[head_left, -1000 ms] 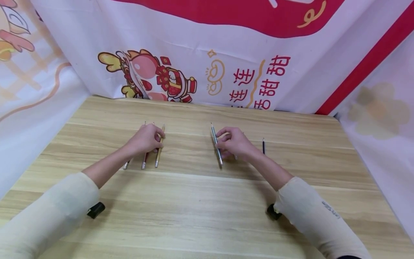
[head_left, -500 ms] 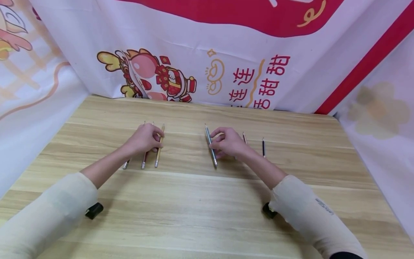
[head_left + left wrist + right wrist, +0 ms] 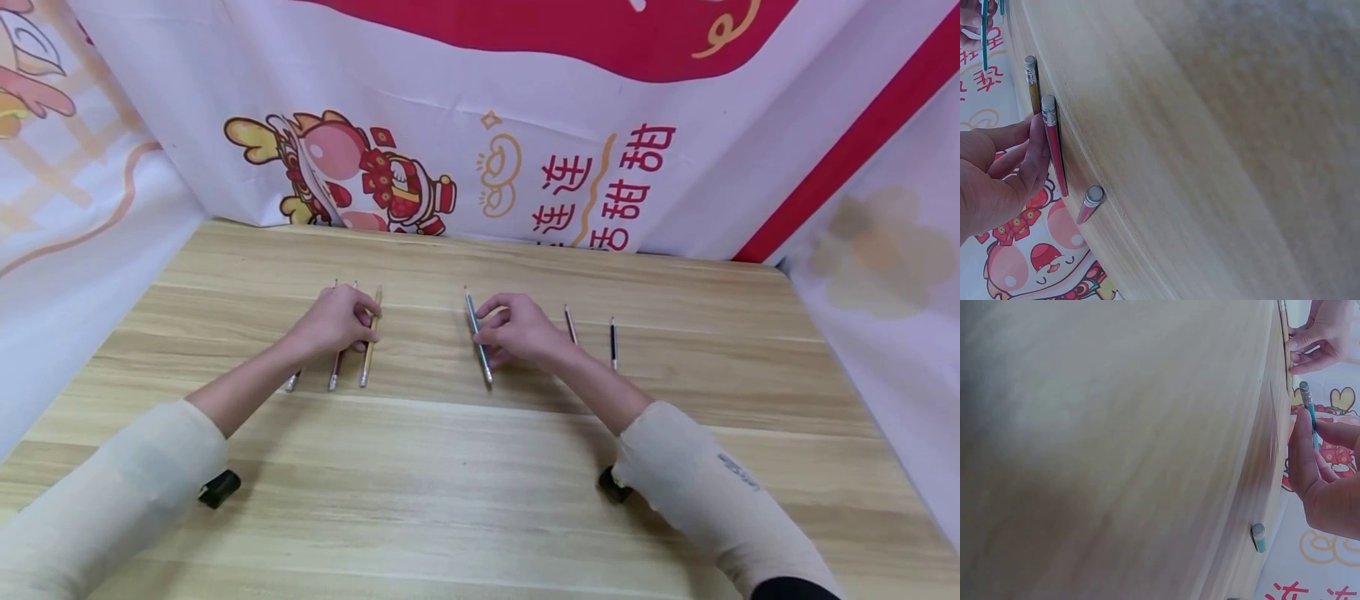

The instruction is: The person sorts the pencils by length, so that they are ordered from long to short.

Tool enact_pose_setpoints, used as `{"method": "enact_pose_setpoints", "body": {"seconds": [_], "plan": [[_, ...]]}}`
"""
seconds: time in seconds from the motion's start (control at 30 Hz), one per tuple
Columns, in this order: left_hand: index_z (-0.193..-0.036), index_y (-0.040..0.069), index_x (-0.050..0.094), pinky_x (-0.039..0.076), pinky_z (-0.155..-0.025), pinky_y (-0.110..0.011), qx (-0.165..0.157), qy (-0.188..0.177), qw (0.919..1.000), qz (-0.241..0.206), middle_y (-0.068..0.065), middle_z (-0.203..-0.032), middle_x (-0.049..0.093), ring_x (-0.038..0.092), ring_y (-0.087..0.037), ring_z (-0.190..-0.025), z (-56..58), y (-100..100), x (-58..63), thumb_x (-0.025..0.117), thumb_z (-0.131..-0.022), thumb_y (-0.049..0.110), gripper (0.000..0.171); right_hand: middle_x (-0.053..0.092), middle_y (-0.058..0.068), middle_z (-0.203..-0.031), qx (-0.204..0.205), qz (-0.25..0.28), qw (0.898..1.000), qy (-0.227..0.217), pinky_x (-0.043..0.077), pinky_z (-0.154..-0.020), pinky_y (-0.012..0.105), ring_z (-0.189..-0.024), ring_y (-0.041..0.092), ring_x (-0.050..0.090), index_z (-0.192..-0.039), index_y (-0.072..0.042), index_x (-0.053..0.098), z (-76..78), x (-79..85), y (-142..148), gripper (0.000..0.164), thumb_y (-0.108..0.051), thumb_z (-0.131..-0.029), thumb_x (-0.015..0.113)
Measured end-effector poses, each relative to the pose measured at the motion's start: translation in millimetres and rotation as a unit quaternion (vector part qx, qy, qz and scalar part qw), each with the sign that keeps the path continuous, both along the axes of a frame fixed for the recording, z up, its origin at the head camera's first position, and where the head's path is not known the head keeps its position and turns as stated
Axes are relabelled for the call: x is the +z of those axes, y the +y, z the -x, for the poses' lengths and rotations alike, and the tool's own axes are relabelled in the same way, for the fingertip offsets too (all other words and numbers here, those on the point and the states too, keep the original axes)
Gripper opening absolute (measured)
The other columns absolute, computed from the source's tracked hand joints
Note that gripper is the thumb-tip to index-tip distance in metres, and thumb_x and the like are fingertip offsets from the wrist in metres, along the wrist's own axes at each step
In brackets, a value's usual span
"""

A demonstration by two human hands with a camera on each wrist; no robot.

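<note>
Nearest me it's just bare light wood-grain table (image 3: 420, 500), then two beige fabric sleeves (image 3: 127, 483). Past those, around 10 o'clock, the left hand (image 3: 339, 321) has thumb and fingertips pinched on a slim yellow wooden pencil (image 3: 368, 360) lying on the table, with a red wooden pencil (image 3: 1055, 144) just beside it. Near 1 o'clock the right hand (image 3: 517, 329) pinches a slim teal pencil with a pale eraser (image 3: 476, 327), which looks lifted off the wood. Over toward 2 o'clock sit a thin reddish-brown pencil (image 3: 572, 323), partly behind the forearm, and a dark blue one (image 3: 613, 343). Printed white-and-red cloth (image 3: 420, 92) hangs at 12. My read: the step in hand is carrying the teal pencil, so the next move probably calls for a gentle, level lowering without bumping the yellow one.
</note>
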State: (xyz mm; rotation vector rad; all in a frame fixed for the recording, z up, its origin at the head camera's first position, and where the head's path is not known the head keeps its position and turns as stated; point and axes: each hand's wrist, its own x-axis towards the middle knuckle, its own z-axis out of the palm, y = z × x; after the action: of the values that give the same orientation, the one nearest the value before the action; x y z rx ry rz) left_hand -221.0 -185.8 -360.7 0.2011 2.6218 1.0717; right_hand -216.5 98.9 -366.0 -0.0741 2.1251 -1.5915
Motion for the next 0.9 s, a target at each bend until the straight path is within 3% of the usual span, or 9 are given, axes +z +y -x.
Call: {"method": "enact_pose_setpoints", "body": {"seconds": [0.3,0.6,0.9], "plan": [[-0.122,-0.017,0.065,0.065,-0.062,-0.028,0.007,0.004,1.0000,-0.003,-0.019,-0.089,0.063,0.066,-0.018,-0.066,-0.2,-1,-0.7,0.075,-0.088,-0.011,0.036,0.067,0.017,-0.099,0.006,-0.002,1.000,0.005,0.067,-0.068,0.039,-0.074,0.022,0.066,-0.121,0.002,0.058,2.3,-0.2,-14,0.032,0.008,-0.092,0.071],[-0.121,-0.014,0.065,0.065,-0.064,-0.027,0.015,-0.009,0.9997,-0.015,-0.017,-0.090,0.064,0.067,-0.017,-0.069,0.7,-3,-3.7,0.075,-0.089,-0.010,0.034,0.068,0.017,-0.102,0.014,-0.019,1.000,0.000,0.067,-0.068,0.038,-0.078,0.023,0.067,-0.121,-0.001,0.058,4.6,2.8,-31,0.032,0.006,-0.093,0.072],[-0.122,-0.014,0.065,0.065,-0.065,-0.027,0.022,-0.024,0.9993,-0.017,-0.017,-0.092,0.062,0.067,-0.018,-0.072,-0.1,-3,-1.1,0.073,-0.091,-0.010,0.033,0.070,0.016,-0.099,0.031,-0.026,0.999,0.001,0.067,-0.063,0.036,-0.072,0.021,0.066,-0.119,0.000,0.057,7.2,-0.7,-45,0.031,0.006,-0.093,0.072]]}}
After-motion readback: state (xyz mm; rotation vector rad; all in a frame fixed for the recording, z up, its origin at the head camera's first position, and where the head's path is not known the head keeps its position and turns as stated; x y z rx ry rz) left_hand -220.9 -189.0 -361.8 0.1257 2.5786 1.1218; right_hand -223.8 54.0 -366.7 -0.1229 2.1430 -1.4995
